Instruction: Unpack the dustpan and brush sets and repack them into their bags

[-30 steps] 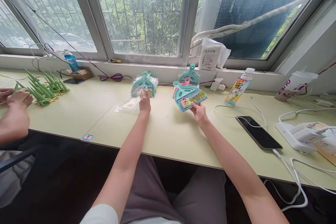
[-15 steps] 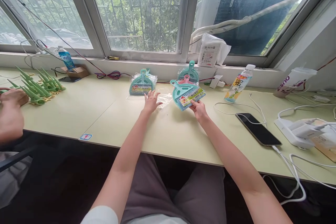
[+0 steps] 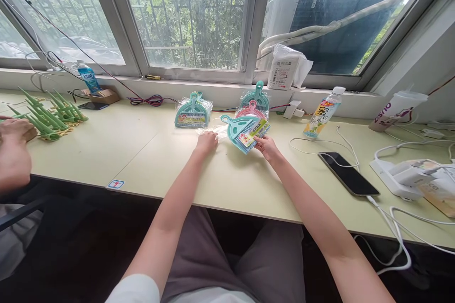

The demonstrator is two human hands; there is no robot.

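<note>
My right hand [image 3: 267, 147] grips the labelled edge of a teal mini dustpan and brush set [image 3: 239, 129], holding it tilted above the table. My left hand [image 3: 207, 142] is closed on a clear plastic bag [image 3: 221, 132] lying just left of that set. Behind the held set, a pink dustpan set [image 3: 253, 108] and a teal dustpan set [image 3: 259, 94] lean near the window ledge. Farther left, a stack of wrapped teal dustpan sets [image 3: 193, 112] stands at the back.
A drink bottle [image 3: 323, 112], a phone [image 3: 348, 174] with its cable and a power strip [image 3: 398, 182] occupy the right side. Another person's hand [image 3: 17, 132] is at the far left beside green spiky pieces [image 3: 50, 116]. The table's front edge [image 3: 227, 213] runs above my lap.
My left hand has gone from spread fingers to closed on the plastic bag. The dustpan set in my right hand has shifted slightly left and turned.
</note>
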